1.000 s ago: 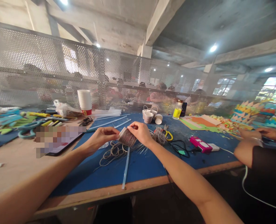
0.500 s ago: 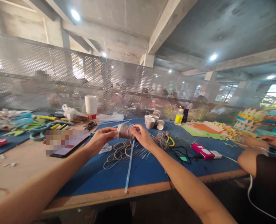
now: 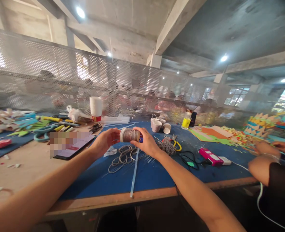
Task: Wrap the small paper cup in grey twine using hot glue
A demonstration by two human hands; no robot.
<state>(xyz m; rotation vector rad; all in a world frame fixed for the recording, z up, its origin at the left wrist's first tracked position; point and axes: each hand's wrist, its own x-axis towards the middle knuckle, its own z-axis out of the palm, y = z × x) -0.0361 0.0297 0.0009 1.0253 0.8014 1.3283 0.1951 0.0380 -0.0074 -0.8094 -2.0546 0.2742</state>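
Note:
A paper cup [image 3: 130,135] wound with grey-brown cord lies sideways between my hands, above the blue mat. My right hand [image 3: 146,141] grips its right end, thumb in front and fingers over the top. At the white left end, my left hand [image 3: 106,140] has its curled fingers against the edge, partly hidden behind it. Loose loops of grey cord [image 3: 123,158] lie below the cup. A pale translucent strip [image 3: 134,175] runs from under it to the table's front edge. A bundle of grey cord [image 3: 166,145] sits right of my right hand, beside yellow-handled scissors [image 3: 178,146].
Small cord-covered cups [image 3: 156,125] and a yellow-labelled bottle [image 3: 186,120] stand behind. A cup stack [image 3: 95,109], a phone [image 3: 75,149] and blue-handled scissors [image 3: 41,133] lie left. A pink device [image 3: 211,157] with cables sits right, near another person's arm [image 3: 263,166].
My left hand has shifted from pinching the cup's rim to loosely curled fingers at its end. My right hand has wrapped further around the other end. The view has shifted slightly.

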